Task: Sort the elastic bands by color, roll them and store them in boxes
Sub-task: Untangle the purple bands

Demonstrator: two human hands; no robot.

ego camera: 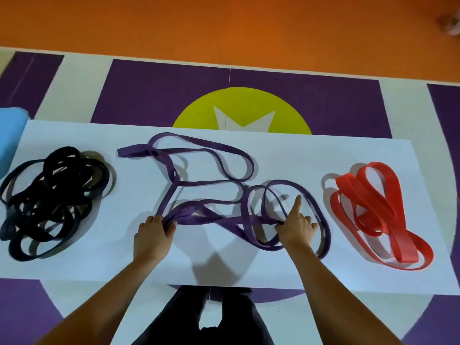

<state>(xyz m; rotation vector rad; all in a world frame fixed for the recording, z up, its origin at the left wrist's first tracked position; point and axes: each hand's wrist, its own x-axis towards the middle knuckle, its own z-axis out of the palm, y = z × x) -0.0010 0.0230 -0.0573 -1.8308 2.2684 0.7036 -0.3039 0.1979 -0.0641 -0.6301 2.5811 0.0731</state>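
Out on the far left, a blue object [10,138] sat at the edge of the white tabletop [298,155]; whether it was a box could not be told. Next came the black bands [49,202], heaped in a tangle of their own, so their sorting looked done. Centre stage, the purple bands [199,221] sprawled in loose loops. The left hand [154,232] gripped a gathered bunch of strands at the near left of the sprawl, fingers curled round it, seemingly anchoring that end so the length could be drawn straight. The right hand [297,226] pinched the same purple run further along, index finger pointing straight out over a loop, probably to keep strands apart. Well apart on the right, the red bands [403,250] sat in their own pile. No roll showed yet.
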